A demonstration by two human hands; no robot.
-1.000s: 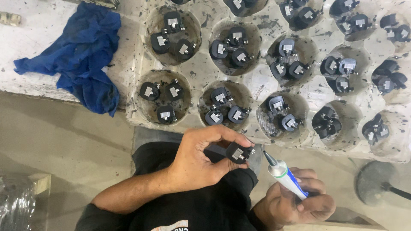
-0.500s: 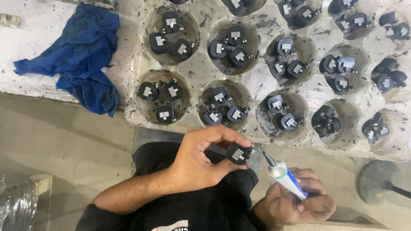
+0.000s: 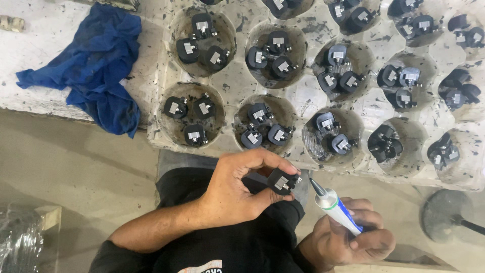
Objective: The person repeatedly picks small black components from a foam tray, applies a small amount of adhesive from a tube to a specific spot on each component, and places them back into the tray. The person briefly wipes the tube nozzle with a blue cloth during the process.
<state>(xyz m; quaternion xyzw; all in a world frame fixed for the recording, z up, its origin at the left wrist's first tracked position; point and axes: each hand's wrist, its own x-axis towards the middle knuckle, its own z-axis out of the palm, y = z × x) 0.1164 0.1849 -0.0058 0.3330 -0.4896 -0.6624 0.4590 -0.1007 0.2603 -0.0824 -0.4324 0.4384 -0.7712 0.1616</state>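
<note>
My left hand (image 3: pixel 237 187) grips a small black part with a silver metal face (image 3: pixel 283 181), held over my lap just below the tray's near edge. My right hand (image 3: pixel 348 240) is closed around a white and blue tube with a grey pointed nozzle (image 3: pixel 331 202). The nozzle tip sits a short way right of the black part, not touching it. A dirty white moulded tray (image 3: pixel 303 96) lies in front of me, with round cups each holding two or three of the same black parts (image 3: pixel 194 119).
A crumpled blue cloth (image 3: pixel 91 60) lies on the white bench left of the tray. A round dark base with a rod (image 3: pixel 447 215) stands on the floor at the right. A dark wrapped bundle (image 3: pixel 20 237) sits at the lower left.
Both hands stay nearly in place. The nozzle tip has edged slightly closer to the black part in my left hand.
</note>
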